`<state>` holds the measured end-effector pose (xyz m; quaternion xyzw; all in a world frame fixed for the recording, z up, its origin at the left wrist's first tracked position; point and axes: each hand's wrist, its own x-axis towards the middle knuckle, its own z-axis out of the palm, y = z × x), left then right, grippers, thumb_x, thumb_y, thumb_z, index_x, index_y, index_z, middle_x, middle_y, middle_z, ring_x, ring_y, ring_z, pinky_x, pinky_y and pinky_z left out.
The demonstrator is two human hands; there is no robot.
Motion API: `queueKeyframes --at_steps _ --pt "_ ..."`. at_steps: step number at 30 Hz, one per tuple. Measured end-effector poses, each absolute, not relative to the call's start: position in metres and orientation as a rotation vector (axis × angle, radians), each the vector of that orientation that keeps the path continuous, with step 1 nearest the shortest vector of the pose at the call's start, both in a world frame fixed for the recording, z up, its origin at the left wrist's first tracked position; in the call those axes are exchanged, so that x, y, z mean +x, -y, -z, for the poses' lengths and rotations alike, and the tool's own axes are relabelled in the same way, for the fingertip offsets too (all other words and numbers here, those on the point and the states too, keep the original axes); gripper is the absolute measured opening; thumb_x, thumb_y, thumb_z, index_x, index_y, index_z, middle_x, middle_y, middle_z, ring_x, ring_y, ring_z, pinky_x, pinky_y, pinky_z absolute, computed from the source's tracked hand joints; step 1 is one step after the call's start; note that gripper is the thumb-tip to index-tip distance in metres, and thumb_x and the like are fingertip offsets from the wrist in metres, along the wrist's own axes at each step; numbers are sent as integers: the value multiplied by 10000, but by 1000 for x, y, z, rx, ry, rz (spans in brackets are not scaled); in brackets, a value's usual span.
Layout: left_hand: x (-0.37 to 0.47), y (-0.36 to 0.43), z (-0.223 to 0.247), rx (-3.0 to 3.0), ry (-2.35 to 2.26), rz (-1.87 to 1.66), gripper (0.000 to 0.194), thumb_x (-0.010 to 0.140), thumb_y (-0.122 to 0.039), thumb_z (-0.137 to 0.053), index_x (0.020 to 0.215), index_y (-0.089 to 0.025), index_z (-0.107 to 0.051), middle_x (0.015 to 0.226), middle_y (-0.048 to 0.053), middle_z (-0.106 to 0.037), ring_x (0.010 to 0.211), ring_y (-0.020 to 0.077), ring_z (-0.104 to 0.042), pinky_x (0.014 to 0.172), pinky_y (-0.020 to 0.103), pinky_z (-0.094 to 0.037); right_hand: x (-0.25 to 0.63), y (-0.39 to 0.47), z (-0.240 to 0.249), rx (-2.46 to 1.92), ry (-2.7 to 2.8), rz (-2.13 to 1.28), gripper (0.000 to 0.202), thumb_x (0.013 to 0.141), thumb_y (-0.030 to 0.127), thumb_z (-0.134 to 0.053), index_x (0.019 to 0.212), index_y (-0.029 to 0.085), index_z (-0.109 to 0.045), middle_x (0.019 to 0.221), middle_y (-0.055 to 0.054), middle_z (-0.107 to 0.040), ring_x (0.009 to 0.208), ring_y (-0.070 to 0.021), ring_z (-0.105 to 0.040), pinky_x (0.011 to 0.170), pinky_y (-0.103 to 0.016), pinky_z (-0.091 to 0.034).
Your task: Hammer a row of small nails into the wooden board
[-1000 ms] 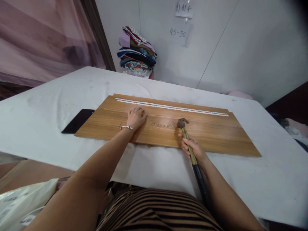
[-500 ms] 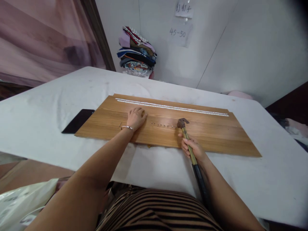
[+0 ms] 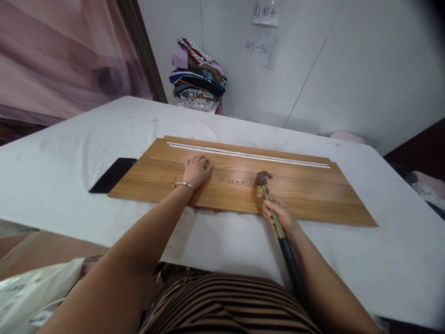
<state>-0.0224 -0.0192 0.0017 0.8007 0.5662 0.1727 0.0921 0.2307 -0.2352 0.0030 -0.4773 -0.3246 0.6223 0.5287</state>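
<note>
A wooden board (image 3: 313, 195) lies in front of me with a row of several nails (image 3: 232, 181) along its middle. My right hand (image 3: 278, 214) is wrapped round the handle of a claw hammer (image 3: 261, 178), close below its head. The rusty head is at the right end of the nail row; whether it touches the board or a nail I cannot tell. Left of the row, my left hand (image 3: 197, 170) rests palm down on the board, fingers forward and a bracelet at the wrist. Beside that wrist lies a loose nail (image 3: 174, 180).
Two white measuring strips (image 3: 243, 155) run along the board's far side. A black flat object (image 3: 113, 175) lies at its left end, partly under it. The table (image 3: 104, 125) has a white cover. Folded clothes (image 3: 198, 76) are stacked against the wall at the back.
The hammer head has shifted very slightly left. The fingers of my left hand have moved a little, while the hand stays in place on the board.
</note>
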Motion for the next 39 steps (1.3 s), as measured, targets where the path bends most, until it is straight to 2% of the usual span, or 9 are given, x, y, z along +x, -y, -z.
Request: queueKeyframes --at_steps 10,15,19,28,39 --pt "-21 21 -4 2378 -1695 -504 367 968 -365 -483 1224 -220 -702 1448 105 -629 1391 305 -507 1185 485 -357 232 235 0 -1116 792 -1482 417 796 429 -752 1122 203 -623 538 114 -468 337 -78 -367 280 -192 -291" --pt "-21 20 -3 2377 -1702 -493 379 965 -367 -493 1237 -200 -697 1468 119 -613 1400 310 -499 1192 487 -344 232 235 3 -1104 750 -1436 430 800 436 -747 1145 211 -622 530 121 -447 330 -73 -338 272 -182 -249" --pt "-21 20 -4 2382 -1690 -488 378 963 -369 -495 1231 -198 -699 1464 121 -616 1400 310 -499 1186 490 -351 232 235 1 -1118 760 -1482 433 796 439 -756 1134 203 -623 541 116 -464 338 -74 -352 279 -185 -284" --pt "-21 22 -5 2387 -1691 -490 365 968 -362 -488 1229 -216 -698 1454 110 -624 1397 305 -501 1181 489 -356 231 235 4 -1107 732 -1445 466 774 440 -766 1146 199 -623 526 120 -467 332 -74 -342 272 -180 -277" --pt "-21 20 -4 2392 -1703 -483 357 968 -373 -492 1210 -219 -705 1453 108 -626 1392 297 -508 1188 478 -354 232 235 -5 -1120 799 -1476 412 795 433 -749 1118 215 -615 537 113 -471 342 -83 -362 289 -192 -297"
